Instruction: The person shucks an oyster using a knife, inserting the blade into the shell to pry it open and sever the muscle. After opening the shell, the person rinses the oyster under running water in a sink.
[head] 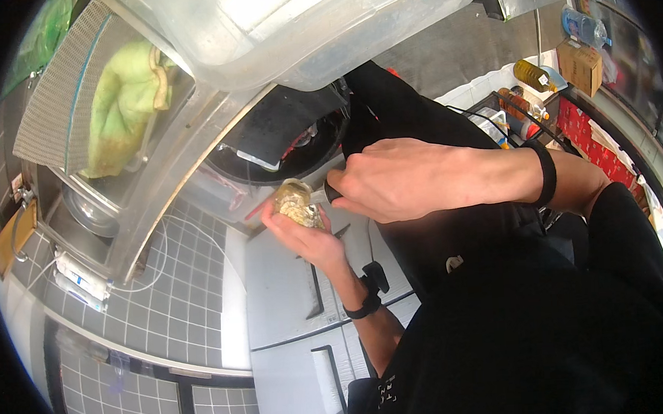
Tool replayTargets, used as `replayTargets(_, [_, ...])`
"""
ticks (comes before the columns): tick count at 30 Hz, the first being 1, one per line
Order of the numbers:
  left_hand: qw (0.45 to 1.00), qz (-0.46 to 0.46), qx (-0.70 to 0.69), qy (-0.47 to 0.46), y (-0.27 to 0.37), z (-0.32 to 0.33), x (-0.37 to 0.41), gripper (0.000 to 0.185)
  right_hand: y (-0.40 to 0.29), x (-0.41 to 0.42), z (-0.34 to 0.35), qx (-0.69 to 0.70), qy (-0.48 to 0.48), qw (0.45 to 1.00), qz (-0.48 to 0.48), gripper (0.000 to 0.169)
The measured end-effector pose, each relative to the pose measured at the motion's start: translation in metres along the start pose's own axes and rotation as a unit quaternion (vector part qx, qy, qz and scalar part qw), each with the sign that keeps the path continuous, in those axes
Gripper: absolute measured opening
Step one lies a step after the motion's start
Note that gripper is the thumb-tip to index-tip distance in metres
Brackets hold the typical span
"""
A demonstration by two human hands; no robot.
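My left hand (311, 244) is cupped around a rough yellowish lump (296, 204) with shiny patches. Its exact kind cannot be told. Close beside it, my right hand (406, 178) grips a small tool with a dark handle (332, 191); a short pale metal part points toward the lump. Whether the tool touches the lump is unclear. Beyond both hands stands a black round bin (239, 165), with a dark sheet or tray and some refuse in it.
A large translucent plastic tub (301, 51) overhangs the top. At left, a green cloth-like item (123, 100) lies near a steel sink bowl (84, 211). Pale cabinet drawers (280, 299) stand below my left hand. At right are oil bottles (532, 75) and a cardboard box (579, 66).
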State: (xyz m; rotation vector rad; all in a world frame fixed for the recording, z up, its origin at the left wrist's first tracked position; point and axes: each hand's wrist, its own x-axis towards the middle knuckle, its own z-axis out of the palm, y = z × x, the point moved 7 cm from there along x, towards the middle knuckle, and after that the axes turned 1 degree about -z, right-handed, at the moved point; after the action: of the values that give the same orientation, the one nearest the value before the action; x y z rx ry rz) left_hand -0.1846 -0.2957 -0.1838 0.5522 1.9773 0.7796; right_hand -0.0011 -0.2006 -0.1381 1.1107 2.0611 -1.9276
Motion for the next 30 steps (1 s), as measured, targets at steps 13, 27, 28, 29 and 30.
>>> replayTargets(13, [0.998,-0.039,0.027,0.050,-0.017,0.009,0.003,0.044,0.009,0.004,0.028,0.019,0.049,0.998,0.035,0.039])
replayTargets(27, [0.985,-0.121,0.071,-0.102,-0.021,0.002,0.009,0.043,0.023,0.003,0.040,-0.009,-0.037,0.999,0.034,0.037])
replayTargets(28, [0.979,-0.142,0.082,-0.124,-0.025,0.004,0.010,0.043,0.024,0.004,0.040,-0.003,-0.076,0.996,0.044,0.038])
replayTargets(29, [0.988,-0.121,0.063,-0.074,-0.024,0.001,0.009,0.043,0.021,0.007,0.043,0.025,-0.046,0.998,0.042,0.038])
replayTargets(30, [0.994,-0.099,0.042,-0.025,-0.023,0.003,0.006,0.043,0.016,0.009,0.046,0.052,-0.015,0.998,0.041,0.038])
